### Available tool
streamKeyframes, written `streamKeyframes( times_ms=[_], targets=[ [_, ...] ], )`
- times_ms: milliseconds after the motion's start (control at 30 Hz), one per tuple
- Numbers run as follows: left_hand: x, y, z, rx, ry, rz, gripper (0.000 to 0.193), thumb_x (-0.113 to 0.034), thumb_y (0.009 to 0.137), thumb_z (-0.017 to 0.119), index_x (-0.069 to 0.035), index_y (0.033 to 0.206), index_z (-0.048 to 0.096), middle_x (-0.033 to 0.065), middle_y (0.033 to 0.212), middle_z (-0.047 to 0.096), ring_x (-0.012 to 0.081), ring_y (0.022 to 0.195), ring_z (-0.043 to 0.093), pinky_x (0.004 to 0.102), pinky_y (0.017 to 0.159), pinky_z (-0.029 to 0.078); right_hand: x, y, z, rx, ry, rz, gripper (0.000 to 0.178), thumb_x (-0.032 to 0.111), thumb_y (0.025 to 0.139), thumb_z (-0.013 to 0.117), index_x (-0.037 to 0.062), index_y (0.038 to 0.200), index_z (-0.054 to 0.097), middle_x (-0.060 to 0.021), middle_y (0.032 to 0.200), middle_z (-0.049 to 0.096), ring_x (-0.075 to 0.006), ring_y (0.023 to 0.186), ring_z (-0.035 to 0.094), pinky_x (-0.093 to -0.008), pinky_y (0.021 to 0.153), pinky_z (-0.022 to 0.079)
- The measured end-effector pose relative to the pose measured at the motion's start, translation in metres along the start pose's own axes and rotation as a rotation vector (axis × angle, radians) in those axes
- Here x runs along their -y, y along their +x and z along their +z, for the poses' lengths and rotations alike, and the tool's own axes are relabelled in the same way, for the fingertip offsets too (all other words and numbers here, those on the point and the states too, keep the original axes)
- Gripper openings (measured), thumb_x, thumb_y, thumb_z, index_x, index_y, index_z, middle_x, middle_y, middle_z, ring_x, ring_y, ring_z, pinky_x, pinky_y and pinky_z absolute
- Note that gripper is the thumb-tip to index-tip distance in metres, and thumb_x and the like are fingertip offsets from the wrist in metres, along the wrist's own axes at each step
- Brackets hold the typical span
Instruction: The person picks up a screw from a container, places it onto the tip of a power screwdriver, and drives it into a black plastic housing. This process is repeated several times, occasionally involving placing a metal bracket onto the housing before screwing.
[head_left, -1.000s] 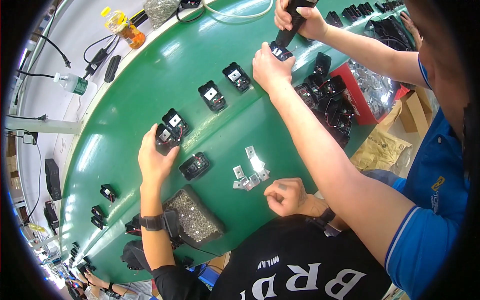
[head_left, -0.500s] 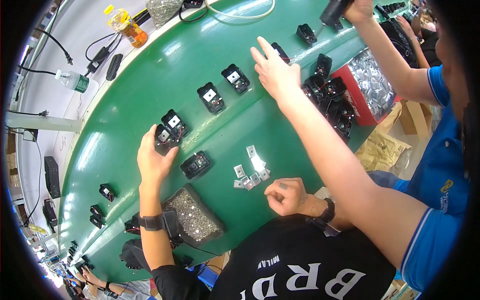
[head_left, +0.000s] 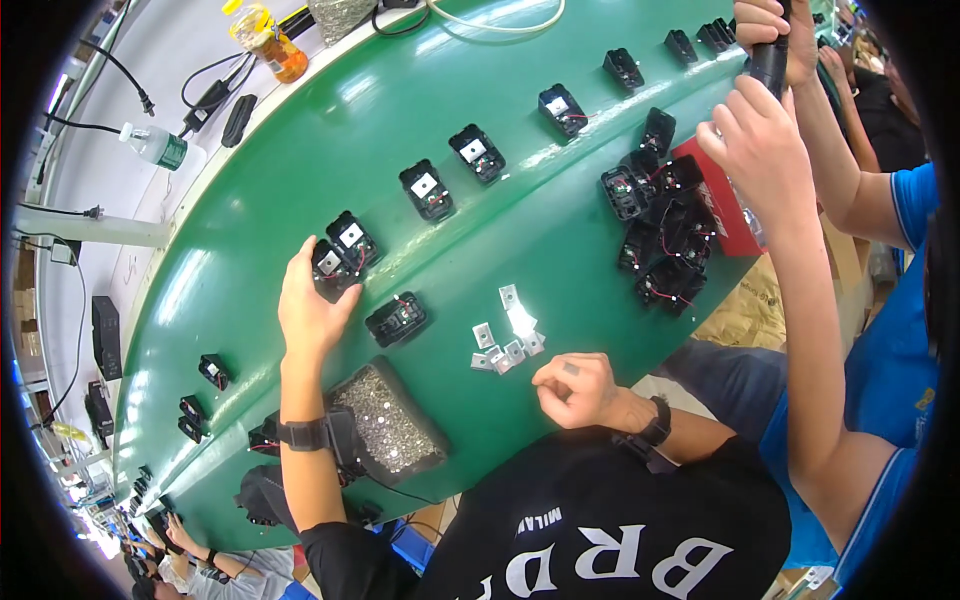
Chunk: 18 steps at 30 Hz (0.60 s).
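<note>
My left hand (head_left: 315,305) curves round a small black plastic housing (head_left: 330,266) with a pale square plate and red wire in it. Touching that one is a second housing (head_left: 350,237) of the same kind. My right hand (head_left: 575,390) is closed, its fingers curled near the table's front edge; whatever it may hold is hidden. Beyond it lies a loose cluster of small silver metal plates (head_left: 513,352). Between my hands sits another black housing (head_left: 397,318) with no pale plate showing. A dark tray of small screws (head_left: 392,425) stands beside my left forearm.
More housings (head_left: 427,190) form a row across the green table (head_left: 520,240). Several others are heaped (head_left: 670,230) at the right, by a red box (head_left: 728,205). A co-worker in blue holds a black powered screwdriver (head_left: 768,68) there. Bottles (head_left: 155,147) stand at the far left.
The co-worker's near hand has left the row of housings and moved right, up to the screwdriver, uncovering a housing with a pale plate. My hands have hardly moved.
</note>
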<state>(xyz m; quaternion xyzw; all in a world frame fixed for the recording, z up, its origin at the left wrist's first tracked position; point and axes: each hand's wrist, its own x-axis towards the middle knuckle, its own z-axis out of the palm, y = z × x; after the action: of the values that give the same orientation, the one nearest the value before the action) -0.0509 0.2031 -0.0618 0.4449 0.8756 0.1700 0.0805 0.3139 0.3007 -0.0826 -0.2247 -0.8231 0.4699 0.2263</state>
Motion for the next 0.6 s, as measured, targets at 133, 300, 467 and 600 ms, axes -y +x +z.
streamKeyframes(
  times_ms=[133,300,467,600],
  targets=[
    [0.003,0.0,-0.002,-0.001,0.022,0.001,0.086,-0.02,0.069,0.087,-0.004,0.144,0.048,0.0174,0.138,0.057,0.0345,0.127,0.056,0.0412,0.107,0.046,0.001,0.002,-0.001,0.012,0.001,-0.013,0.012,-0.001,0.072,0.068,0.0081,0.079,0.066,0.0005,0.059,0.06,-0.0132,0.047,0.058,-0.0281,0.045,0.045],
    [0.005,0.001,-0.003,-0.035,0.01,0.065,0.092,-0.021,0.067,0.088,-0.003,0.147,0.045,0.0201,0.142,0.052,0.0378,0.131,0.05,0.0433,0.111,0.043,-0.003,0.004,0.002,0.028,0.022,-0.014,0.012,-0.001,0.071,0.068,0.0079,0.079,0.066,0.0002,0.059,0.061,-0.0131,0.047,0.059,-0.0278,0.046,0.045],
    [-0.006,0.012,0.0,-0.104,0.049,0.185,0.098,-0.026,0.065,0.09,-0.003,0.149,0.043,0.0217,0.145,0.049,0.0394,0.135,0.046,0.046,0.114,0.04,-0.013,0.006,0.002,0.016,0.044,-0.04,0.014,-0.005,0.07,0.068,0.0052,0.079,0.065,-0.0028,0.06,0.061,-0.0134,0.046,0.057,-0.0261,0.044,0.042],
    [0.001,0.023,0.002,-0.111,0.139,0.293,0.098,-0.031,0.067,0.089,-0.006,0.151,0.042,0.0206,0.145,0.051,0.0376,0.136,0.047,0.0471,0.114,0.038,-0.022,0.006,0.009,0.023,0.075,-0.038,0.014,-0.006,0.071,0.068,0.0046,0.08,0.065,-0.0027,0.06,0.061,-0.013,0.045,0.056,-0.0254,0.043,0.041]
  ],
)
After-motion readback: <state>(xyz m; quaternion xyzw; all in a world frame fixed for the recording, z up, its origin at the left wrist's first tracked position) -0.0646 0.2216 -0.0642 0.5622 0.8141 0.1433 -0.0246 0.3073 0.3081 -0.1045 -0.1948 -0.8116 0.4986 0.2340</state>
